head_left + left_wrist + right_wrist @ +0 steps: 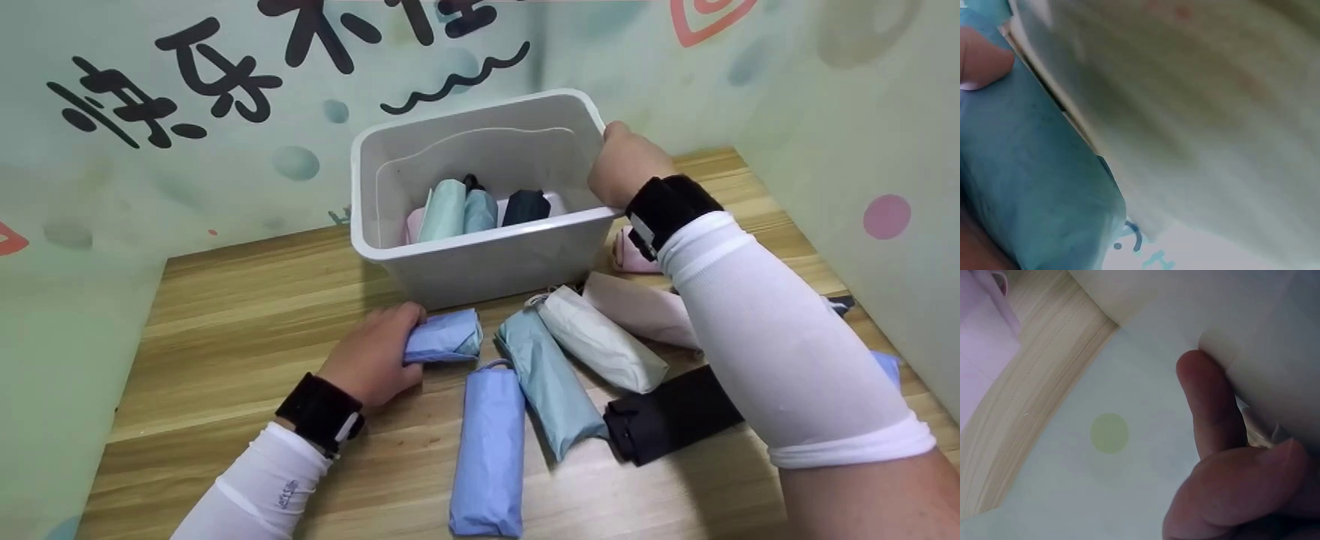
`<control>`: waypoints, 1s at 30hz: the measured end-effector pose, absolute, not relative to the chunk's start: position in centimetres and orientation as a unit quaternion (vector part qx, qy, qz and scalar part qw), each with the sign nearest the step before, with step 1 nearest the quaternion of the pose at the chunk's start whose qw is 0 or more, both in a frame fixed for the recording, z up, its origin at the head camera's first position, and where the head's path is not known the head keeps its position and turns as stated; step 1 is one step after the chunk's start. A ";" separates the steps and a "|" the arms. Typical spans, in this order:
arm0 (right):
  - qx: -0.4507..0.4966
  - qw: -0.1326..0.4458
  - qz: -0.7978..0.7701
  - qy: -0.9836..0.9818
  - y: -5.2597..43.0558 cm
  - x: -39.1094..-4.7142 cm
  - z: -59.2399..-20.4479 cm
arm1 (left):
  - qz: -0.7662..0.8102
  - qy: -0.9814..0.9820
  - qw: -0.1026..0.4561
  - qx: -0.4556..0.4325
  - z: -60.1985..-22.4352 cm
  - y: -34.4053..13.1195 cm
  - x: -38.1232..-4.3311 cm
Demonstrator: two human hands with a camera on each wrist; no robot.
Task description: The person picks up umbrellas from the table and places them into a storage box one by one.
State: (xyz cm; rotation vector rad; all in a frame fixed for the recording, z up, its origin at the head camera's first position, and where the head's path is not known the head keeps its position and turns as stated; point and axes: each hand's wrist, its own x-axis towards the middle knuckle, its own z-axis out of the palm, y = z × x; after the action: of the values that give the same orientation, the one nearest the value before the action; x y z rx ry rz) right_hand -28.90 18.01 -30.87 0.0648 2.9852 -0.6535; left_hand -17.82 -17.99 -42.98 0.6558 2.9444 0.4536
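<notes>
My left hand (375,352) grips a short blue folded umbrella (444,336) lying just in front of a grey plastic bin (495,270). Up close in the left wrist view, the umbrella's cloth (1044,157) looks blue-green, with one fingertip (982,59) on it. My right hand (634,165) holds the bin's right rim; the right wrist view shows its fingers (1213,405) against the bin wall (1264,326). Inside the bin lie a mint umbrella (444,210), a teal one (480,211) and a black one (527,207), with something pink partly hidden beneath.
Folded umbrellas fan out before the bin: blue (487,454), teal (551,382), white (600,341), beige-pink (641,307) and black (675,412). A pink roll (634,255) lies right of the bin, partly behind my right arm. Printed walls (247,172) border the wooden table (225,330).
</notes>
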 end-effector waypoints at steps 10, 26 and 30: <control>0.024 0.048 -0.211 0.976 18.0 -28.8 -30.8 | 0.181 0.955 0.028 0.232 -40.0 -17.4 -16.8; 0.021 0.045 -0.215 0.975 18.0 -28.8 -30.8 | 0.301 0.901 -0.016 0.313 -34.8 -15.5 -16.5; 0.020 0.044 -0.214 0.976 18.0 -28.8 -30.8 | 0.328 0.889 -0.025 0.318 -33.7 -15.0 -17.0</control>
State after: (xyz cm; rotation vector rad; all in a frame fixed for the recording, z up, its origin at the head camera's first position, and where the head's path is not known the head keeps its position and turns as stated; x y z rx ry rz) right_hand -28.80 18.03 -30.81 0.0622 2.9820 -0.6553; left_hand -16.98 -14.99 -33.71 1.0154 2.8384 1.0473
